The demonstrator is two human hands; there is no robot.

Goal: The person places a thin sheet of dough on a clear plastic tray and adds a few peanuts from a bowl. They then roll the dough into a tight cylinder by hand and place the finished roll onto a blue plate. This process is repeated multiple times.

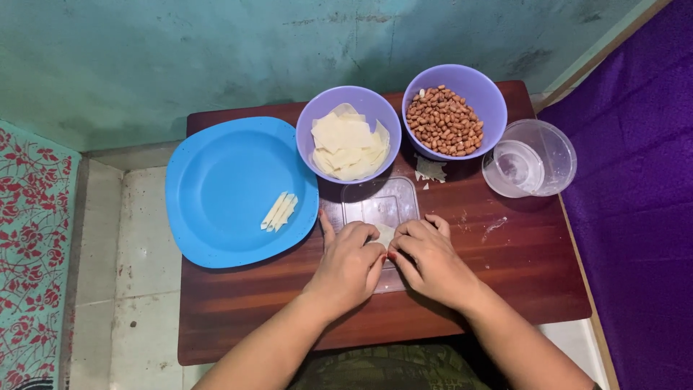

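I see both hands, left (351, 263) and right (430, 258), fingers curled shut, pinching a pale wrapper (385, 233) between the fingertips, I think; squeezing harder could tear it.

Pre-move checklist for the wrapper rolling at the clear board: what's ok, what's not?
1. Both hands on the wrapper piece: ok, left hand and right hand pinch it together.
2. Piece lies on the clear board: ok.
3. Peanut inside the fold: cannot tell, fingers hide it.
4. Bowl of wrappers stocked: ok.
5. Bowl of peanuts stocked: ok.
6. Blue plate has room: ok, only a few rolled sticks on it.
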